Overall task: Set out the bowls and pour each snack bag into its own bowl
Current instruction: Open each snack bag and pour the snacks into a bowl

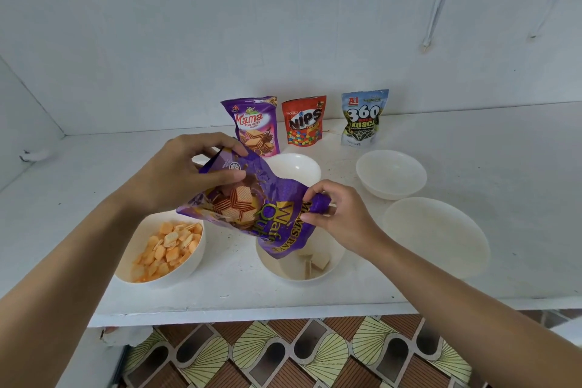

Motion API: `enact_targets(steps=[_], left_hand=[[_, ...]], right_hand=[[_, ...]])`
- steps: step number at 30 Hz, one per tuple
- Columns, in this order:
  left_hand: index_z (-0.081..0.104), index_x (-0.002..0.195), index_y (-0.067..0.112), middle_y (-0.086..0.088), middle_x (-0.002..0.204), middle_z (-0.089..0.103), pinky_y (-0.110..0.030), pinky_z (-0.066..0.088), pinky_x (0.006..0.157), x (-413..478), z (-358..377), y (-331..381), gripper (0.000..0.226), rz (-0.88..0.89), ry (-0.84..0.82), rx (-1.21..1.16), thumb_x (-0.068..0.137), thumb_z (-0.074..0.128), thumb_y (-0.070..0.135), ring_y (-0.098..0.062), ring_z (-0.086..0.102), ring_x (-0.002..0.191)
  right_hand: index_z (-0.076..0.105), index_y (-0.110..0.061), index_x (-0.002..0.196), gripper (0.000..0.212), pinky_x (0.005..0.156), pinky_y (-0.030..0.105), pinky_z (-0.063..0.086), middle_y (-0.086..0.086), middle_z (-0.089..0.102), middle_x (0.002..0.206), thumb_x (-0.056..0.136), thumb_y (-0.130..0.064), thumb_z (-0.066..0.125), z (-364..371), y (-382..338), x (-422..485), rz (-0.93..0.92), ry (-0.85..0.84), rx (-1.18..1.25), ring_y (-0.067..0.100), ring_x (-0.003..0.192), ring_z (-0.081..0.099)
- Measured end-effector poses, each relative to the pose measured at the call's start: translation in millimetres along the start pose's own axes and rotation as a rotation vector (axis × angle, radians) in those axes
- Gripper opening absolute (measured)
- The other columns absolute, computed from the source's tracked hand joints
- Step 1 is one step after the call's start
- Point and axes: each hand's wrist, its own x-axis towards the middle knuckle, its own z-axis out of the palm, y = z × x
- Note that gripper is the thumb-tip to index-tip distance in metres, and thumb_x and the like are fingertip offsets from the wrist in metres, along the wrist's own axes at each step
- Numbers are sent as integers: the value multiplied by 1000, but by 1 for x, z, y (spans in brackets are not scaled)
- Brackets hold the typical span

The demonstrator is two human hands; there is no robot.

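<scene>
A purple wafer bag hangs tilted, mouth down, over a white bowl that holds a few pale wafer pieces. My left hand grips the bag's upper end. My right hand pinches its right edge near the opening. To the left, another white bowl is full of orange crackers. Three empty white bowls stand behind and to the right: one partly hidden by the bag, one further right, one nearest the front.
Three sealed bags stand against the back wall: a purple Mama wafer bag, a red Nips bag and a blue 360 Kuaci bag. The white shelf ends in a front edge above patterned floor tiles.
</scene>
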Motion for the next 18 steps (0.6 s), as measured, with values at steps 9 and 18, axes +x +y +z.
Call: enact_targets(steps=[9, 18], left_hand=[[67, 109, 39, 13, 117, 67, -25, 61, 72, 0, 2, 3, 28, 4, 30, -36, 81, 71, 40, -8, 63, 109], [67, 114, 34, 18, 121, 64, -30, 62, 83, 9, 12, 24, 36, 129, -19, 18, 80, 66, 48, -10, 60, 118]], right_hand=[[68, -29, 85, 27, 82, 52, 60, -3, 72, 93, 79, -5, 81, -2, 1, 1, 7, 20, 29, 22, 96, 68], [65, -23, 82, 27, 74, 34, 59, 0, 73, 87, 77, -4, 83, -3, 6, -5, 37, 6, -22, 17, 84, 69]])
